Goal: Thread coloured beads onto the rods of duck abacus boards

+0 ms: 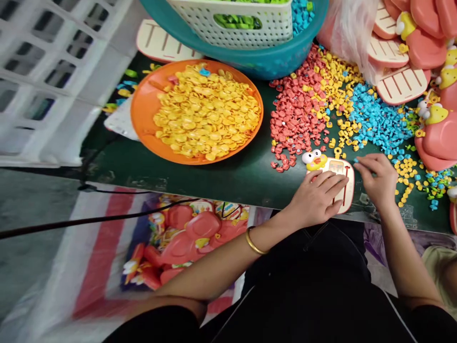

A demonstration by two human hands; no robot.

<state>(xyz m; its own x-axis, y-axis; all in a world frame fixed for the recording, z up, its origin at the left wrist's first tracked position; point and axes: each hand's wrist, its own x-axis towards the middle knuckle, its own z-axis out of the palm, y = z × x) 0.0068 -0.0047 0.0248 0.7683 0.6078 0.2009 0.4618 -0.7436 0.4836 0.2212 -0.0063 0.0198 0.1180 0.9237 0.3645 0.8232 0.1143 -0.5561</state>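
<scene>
A cream toy board [348, 190] with red slots and a duck head [316, 160] with bulging white eyes lies near the table's front edge. Across its middle rests my left hand [319, 193], fingers apart and flat, covering part of the slots. Just right of the board, my right hand [378, 178] is closed in a pinch; a tiny blue plastic piece [356, 160] shows at its fingertips. Beyond the board spread heaps of small red pieces [298, 121], yellow pieces [339, 71] and blue pieces [378, 116]. Small yellow pieces [406, 171] also lie to the right of my right hand.
An orange bowl [143, 107] full of yellow parts sits left on the dark green table [228, 183]. Behind it stands a teal tub [264, 64] with a white basket [246, 35]. Red duck toys [441, 138] line the right side. More toys [200, 231] lie below the table edge.
</scene>
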